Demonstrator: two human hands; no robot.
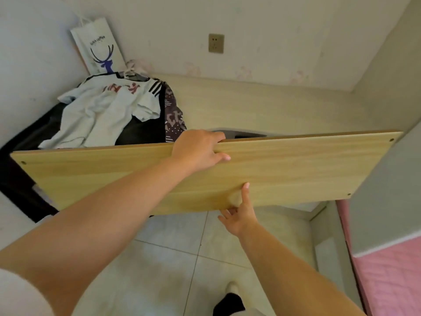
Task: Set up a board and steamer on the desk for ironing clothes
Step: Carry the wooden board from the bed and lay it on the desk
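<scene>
From the head view, a long rectangular board of pale yellow wood-grain laminate (296, 169) is held up in the air, tilted, in front of a pale cream wood-grain surface (262, 106) that runs along the wall. The board's far edge hides part of that surface's front edge, and whether the two touch cannot be told. Small round holes show near the board's corners.

The left hand (200, 151) grips the board's top edge near the middle, fingers curled over the far side and thumb lying flat on the near face. The right hand (239, 213) holds the bottom edge, its thumb pressed upward on the near face and the other fingers tucked beneath the board. The two hands are apart, one above the other, both clamped on the board.

On the left end of the surface lies a heap of clothes: a white short-sleeved shirt with red lettering and black-striped sleeves (107, 110) on top of dark fabric (141, 131), with a purple patterned garment (174, 115) beside it. A white paper bag with a blue deer print (100, 44) leans in the corner behind the heap. A beige wall socket (216, 43) sits on the back wall above the surface. Pale floor tiles (170, 258) lie below, and a pink quilted bedcover (391, 277) shows at the lower right.
</scene>
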